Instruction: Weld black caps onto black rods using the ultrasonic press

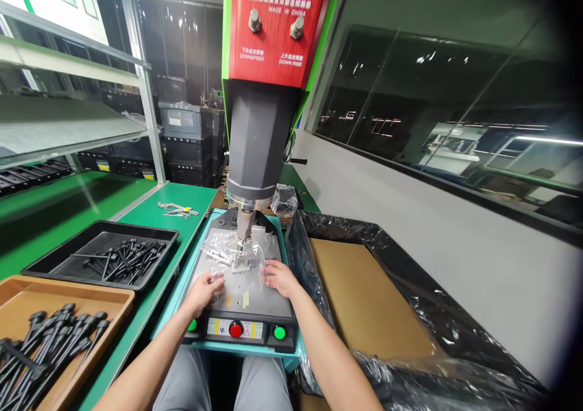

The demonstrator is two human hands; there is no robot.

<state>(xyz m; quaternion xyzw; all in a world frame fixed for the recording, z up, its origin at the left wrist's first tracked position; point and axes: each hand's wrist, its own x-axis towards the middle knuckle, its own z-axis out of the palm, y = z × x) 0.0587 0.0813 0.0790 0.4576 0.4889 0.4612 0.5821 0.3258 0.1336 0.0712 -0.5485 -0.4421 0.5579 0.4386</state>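
A clear, crinkled plastic film [224, 239] spreads across the metal work plate [228, 306], around the pointed metal tip [245, 226] of a press. Beneath the tip sits a small metal fixture [241, 269]. My left hand [204, 292] is closed at the film's lower left, thumb and fingers together. On the opposite side, my right hand [279, 278] has its fingertips curled at the film's right edge, appearing to pinch it. Glare hides the film's exact outline.
Red [235, 329] and green buttons [279, 333] line the machine's front. At left, a black tray [54, 259] and an orange tray [122, 302] hold black rod-like parts. Pliers [175, 208] lie behind them. A plastic-lined bin with cardboard [364, 295] stands at right.
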